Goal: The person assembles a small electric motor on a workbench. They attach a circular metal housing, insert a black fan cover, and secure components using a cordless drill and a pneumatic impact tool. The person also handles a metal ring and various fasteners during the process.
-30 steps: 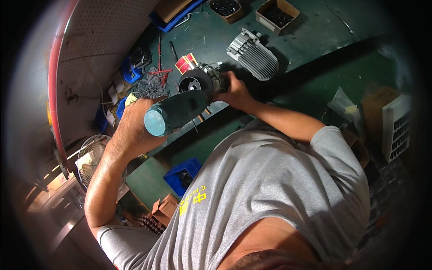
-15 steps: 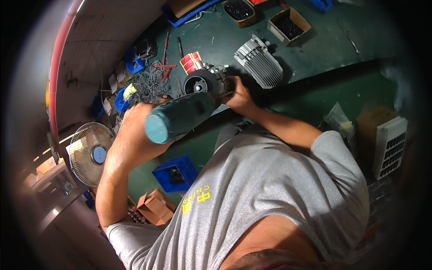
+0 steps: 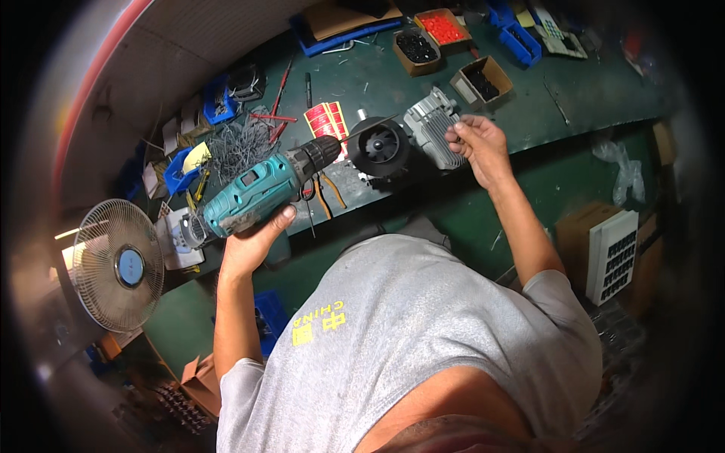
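My left hand (image 3: 259,240) is closed around a teal and black cordless drill (image 3: 253,192), lying tilted over the bench's near edge. Its long thin bit (image 3: 368,127) points right and passes over the rim of a black round fan part (image 3: 380,147). That part belongs to a motor-like assembly standing on the bench edge. To its right lies a grey finned metal housing (image 3: 434,124). Beside the housing my right hand (image 3: 482,147) is raised, thumb and fingers pinched together. Whatever may be between those fingertips is too small to make out.
Red label sheets (image 3: 325,121), orange-handled pliers (image 3: 332,195) and a heap of grey wire ties (image 3: 242,147) lie around the drill. Cartons of black parts (image 3: 417,49) and red parts (image 3: 442,29) stand at the back. A fan (image 3: 121,264) is at left.
The drill has swung from upright over the assembly to lying sideways, farther left. My right hand has let go of the assembly and moved right, up beside the finned housing.
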